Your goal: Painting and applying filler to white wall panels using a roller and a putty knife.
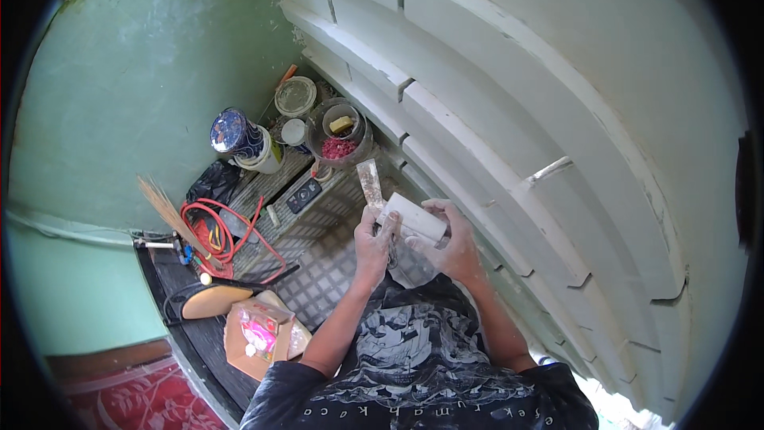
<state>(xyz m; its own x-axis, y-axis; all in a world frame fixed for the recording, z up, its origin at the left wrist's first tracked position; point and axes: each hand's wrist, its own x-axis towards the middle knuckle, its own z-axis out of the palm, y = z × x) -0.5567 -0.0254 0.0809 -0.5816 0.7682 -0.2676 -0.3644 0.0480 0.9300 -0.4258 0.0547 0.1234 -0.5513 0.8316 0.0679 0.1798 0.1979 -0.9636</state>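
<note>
Both of my hands are dusted white and meet in front of my chest. My left hand (371, 253) is closed round a putty knife, its smeared metal blade (369, 181) pointing up and away from me. The left thumb also lies against the near left end of a white rectangular block (415, 217). Around the block's right end, my right hand (457, 240) has its fingers and thumb wrapped. The block is tilted, its right end lower in the picture. Most of the knife's handle is hidden in my left hand.
White stepped wall panels (493, 167) curve close along my right. Ahead stand a clear tub (366, 142) with pink bits, a blue-lidded can (229, 132) and a black power strip (303, 195) on planks. Left lie a red hose (235, 248), a straw broom (169, 211) and a cardboard box (237, 342).
</note>
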